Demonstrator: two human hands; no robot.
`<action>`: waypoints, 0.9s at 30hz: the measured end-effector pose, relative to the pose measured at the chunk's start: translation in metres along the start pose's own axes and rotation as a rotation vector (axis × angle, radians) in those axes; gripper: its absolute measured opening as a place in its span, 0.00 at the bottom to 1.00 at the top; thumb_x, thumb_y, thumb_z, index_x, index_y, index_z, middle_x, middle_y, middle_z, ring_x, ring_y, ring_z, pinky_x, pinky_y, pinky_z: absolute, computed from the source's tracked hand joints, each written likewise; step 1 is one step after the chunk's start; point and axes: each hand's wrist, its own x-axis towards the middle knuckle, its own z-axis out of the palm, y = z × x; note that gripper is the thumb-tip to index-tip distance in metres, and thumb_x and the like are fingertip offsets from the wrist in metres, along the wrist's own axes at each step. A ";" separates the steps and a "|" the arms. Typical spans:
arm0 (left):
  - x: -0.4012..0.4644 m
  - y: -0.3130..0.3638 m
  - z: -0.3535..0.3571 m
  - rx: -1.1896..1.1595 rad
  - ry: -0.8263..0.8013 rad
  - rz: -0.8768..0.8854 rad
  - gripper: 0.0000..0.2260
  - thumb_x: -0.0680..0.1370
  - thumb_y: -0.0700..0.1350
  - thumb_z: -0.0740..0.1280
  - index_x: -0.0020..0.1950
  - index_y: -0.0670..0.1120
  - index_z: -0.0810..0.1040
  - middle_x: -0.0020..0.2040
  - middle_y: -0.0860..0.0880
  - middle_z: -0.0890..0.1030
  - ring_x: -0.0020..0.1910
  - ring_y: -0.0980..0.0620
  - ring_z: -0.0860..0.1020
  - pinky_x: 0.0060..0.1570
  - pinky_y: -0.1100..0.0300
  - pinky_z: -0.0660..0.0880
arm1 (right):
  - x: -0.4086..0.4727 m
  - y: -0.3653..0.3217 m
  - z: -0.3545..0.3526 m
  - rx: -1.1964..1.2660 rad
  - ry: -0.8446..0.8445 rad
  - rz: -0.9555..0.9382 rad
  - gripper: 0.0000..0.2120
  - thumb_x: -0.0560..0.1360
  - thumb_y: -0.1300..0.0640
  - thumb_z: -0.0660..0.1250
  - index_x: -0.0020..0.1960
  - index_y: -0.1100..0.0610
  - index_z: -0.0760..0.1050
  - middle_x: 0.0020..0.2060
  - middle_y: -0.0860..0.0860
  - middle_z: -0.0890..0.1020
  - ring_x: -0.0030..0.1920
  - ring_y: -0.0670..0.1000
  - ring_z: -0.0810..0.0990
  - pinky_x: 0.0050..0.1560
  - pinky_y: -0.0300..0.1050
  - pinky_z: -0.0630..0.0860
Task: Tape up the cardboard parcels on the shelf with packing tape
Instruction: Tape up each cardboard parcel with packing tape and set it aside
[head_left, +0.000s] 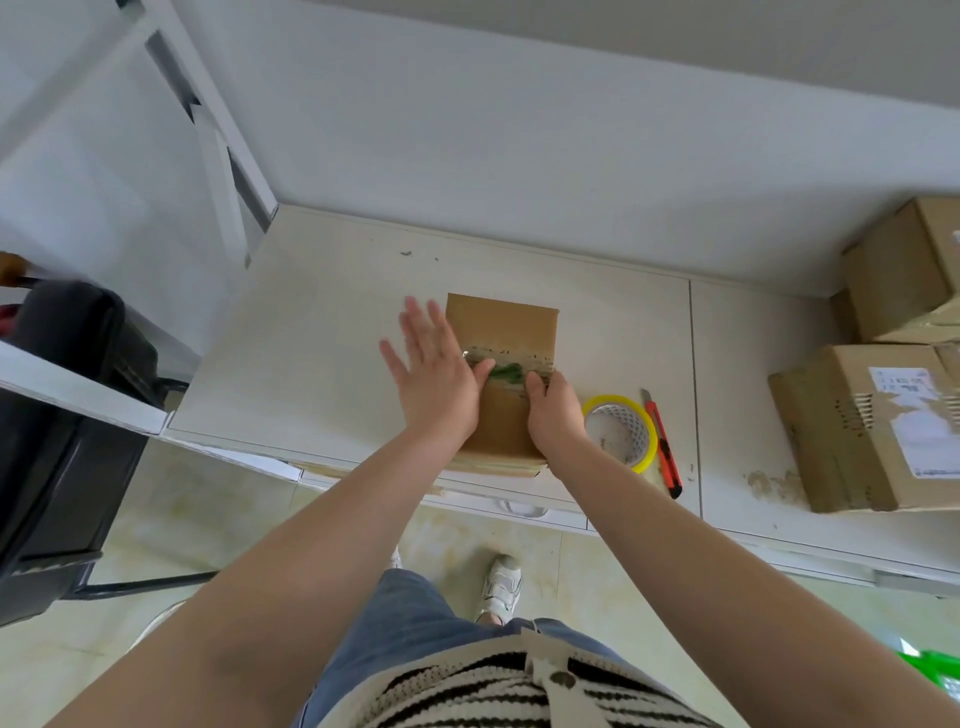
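A flat parcel (501, 374) is pressed to the shelf (311, 332), the taped seam under the right hand (555, 410), whose fingertips are curled onto it; the left hand (434, 374) is spread flat at its edge. Light and stiff, it seems best steadied by its edges. Something green shows inside.

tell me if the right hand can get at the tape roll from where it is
Probably yes. The right hand rests on the cardboard parcel, and the tape roll lies on the shelf right beside it, with nothing between them. The box cutter lies beyond the roll.
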 end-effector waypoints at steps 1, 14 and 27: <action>0.001 0.006 0.000 0.024 0.072 0.088 0.39 0.81 0.63 0.48 0.79 0.39 0.35 0.79 0.39 0.35 0.79 0.42 0.39 0.75 0.43 0.37 | 0.000 0.001 0.001 0.001 0.000 -0.003 0.17 0.85 0.51 0.52 0.64 0.62 0.68 0.58 0.60 0.78 0.57 0.60 0.76 0.48 0.46 0.69; 0.016 0.030 0.014 0.130 0.023 0.214 0.32 0.84 0.57 0.45 0.79 0.43 0.34 0.79 0.44 0.33 0.79 0.45 0.34 0.76 0.44 0.36 | 0.005 0.005 0.003 0.005 0.003 -0.034 0.16 0.85 0.53 0.51 0.66 0.61 0.67 0.59 0.60 0.77 0.58 0.60 0.76 0.47 0.44 0.65; 0.012 0.039 0.015 0.096 -0.041 0.321 0.30 0.84 0.56 0.46 0.79 0.45 0.34 0.79 0.44 0.33 0.78 0.44 0.33 0.76 0.43 0.36 | 0.002 0.008 0.000 0.132 -0.023 -0.073 0.16 0.84 0.56 0.51 0.67 0.58 0.71 0.55 0.56 0.80 0.53 0.56 0.77 0.53 0.49 0.73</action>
